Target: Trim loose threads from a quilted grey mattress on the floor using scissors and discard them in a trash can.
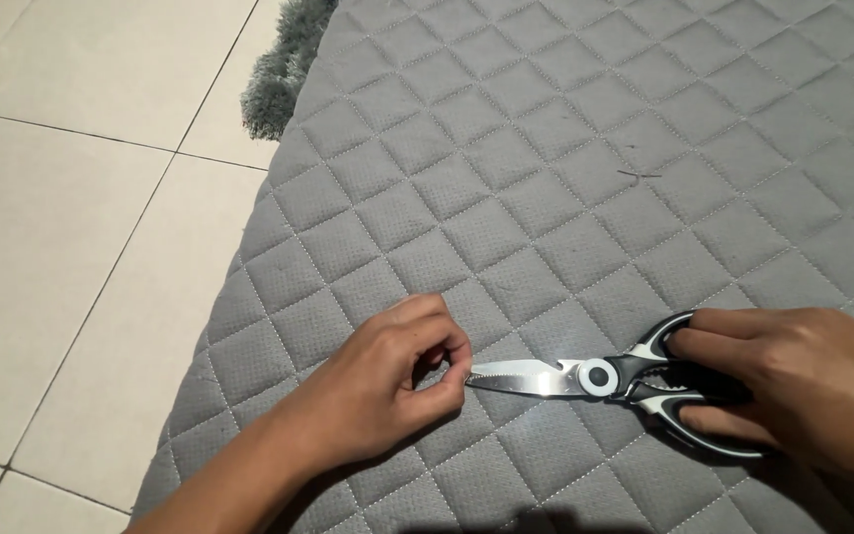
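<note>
A: What lies at the centre?

B: A pair of kitchen scissors (600,381) with steel blades and black-and-white handles, lying flat on a grey quilted mat (565,168), blades closed and pointing left.

A: Where are the hands, relative to the scissors?

B: The right hand (793,381) is at the handle end, fingers curled and clamped around the loops. The left hand (387,391) is at the blade tip, thumb and forefinger pinched together right against the point; whether a small thing sits between them I cannot tell.

A: And around the scissors?

B: Far beyond them, at the mat's upper left corner, a shaggy grey-green rug (284,74) shows. Left of the mat lies a pale tiled floor (61,218).
</note>
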